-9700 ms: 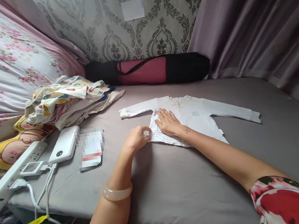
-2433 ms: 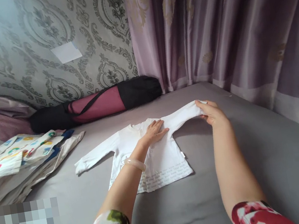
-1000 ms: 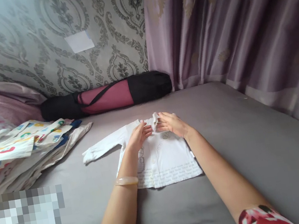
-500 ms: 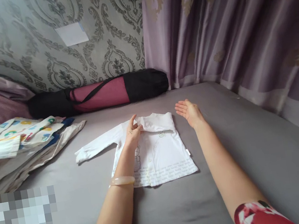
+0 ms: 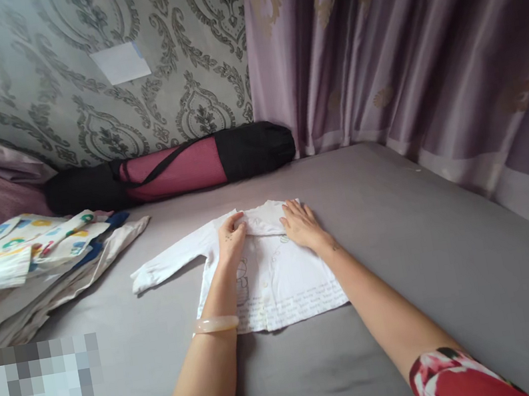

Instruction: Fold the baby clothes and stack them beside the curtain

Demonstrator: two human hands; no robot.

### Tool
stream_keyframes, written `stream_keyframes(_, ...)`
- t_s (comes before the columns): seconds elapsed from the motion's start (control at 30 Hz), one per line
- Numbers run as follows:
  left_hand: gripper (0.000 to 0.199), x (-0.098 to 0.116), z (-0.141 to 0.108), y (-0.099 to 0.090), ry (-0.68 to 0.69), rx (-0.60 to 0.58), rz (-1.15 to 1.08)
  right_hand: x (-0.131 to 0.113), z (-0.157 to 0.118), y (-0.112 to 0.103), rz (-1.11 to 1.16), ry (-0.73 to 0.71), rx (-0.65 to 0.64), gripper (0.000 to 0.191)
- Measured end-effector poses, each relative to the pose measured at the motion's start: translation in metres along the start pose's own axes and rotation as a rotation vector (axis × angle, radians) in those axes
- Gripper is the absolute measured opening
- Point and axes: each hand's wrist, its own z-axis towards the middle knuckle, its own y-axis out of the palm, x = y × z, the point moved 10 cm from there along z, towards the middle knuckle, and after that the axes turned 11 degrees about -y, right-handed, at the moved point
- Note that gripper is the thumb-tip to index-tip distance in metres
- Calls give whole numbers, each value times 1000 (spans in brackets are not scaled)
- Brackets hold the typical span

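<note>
A small white long-sleeved baby shirt (image 5: 297, 273) lies front up, with faint printed drawings and rows of lettering near the hem. Its sleeve on the right is folded across the chest, while the sleeve on the left (image 5: 170, 257) stretches outward. My left hand (image 5: 231, 236) is closed at the cuff end of the folded sleeve, its fingertips partly hidden. My right hand (image 5: 303, 224) rests flat with fingers out on the folded sleeve near the right shoulder. A pale bangle (image 5: 215, 325) circles my left forearm.
A grey sheet (image 5: 442, 290) lies under the shirt. To the left is a pile of clothes (image 5: 50, 251). Along the patterned wall lies a long black and maroon bag (image 5: 173, 167) with a strap. Purple curtains (image 5: 370, 38) hang at the right. The lower left corner is pixelated.
My right hand has come left and down from beside the shirt onto the folded sleeve. My left hand stays at the cuff, its raised finger now lowered.
</note>
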Motion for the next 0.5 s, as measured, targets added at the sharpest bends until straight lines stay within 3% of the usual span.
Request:
stream_keyframes(0.23,47,0,-3,-8,-18,64,194,8,-4,12,-71,46,-69,66)
stream_keyframes(0.37,39,10,-4,-12,69,110,268,11,-3,15,-92,54,-63,67)
stream_keyframes(0.5,41,10,-6,-11,130,147,516,14,-3,19,-100,52,-61,68)
